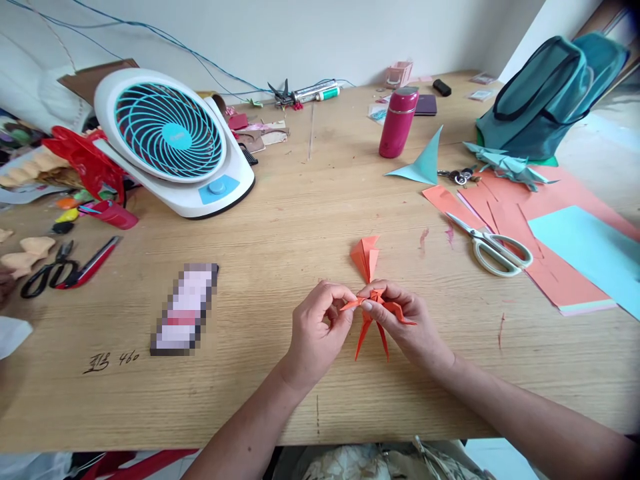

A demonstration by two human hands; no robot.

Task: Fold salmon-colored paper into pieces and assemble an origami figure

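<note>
An orange folded-paper figure [367, 327] with several thin pointed limbs is held between my two hands, just above the wooden table. My left hand [320, 327] pinches one pointed limb at the figure's left side between thumb and fingertips. Around its middle, the thumb and fingers of my right hand [407, 320] are closed, with more points sticking out to the right and downward. Directly behind the figure is a fan-shaped, pleated orange paper piece [367, 257]; whether the two are joined is hidden by my fingers.
White-handled scissors [500, 253] lie on orange paper sheets [570, 280] at the right. Behind them are a folded teal paper figure [515, 167], keys [463, 176] and a pink bottle [399, 123]. A fan [175, 147] stands left, with a blurred-out phone [185, 310] nearer me.
</note>
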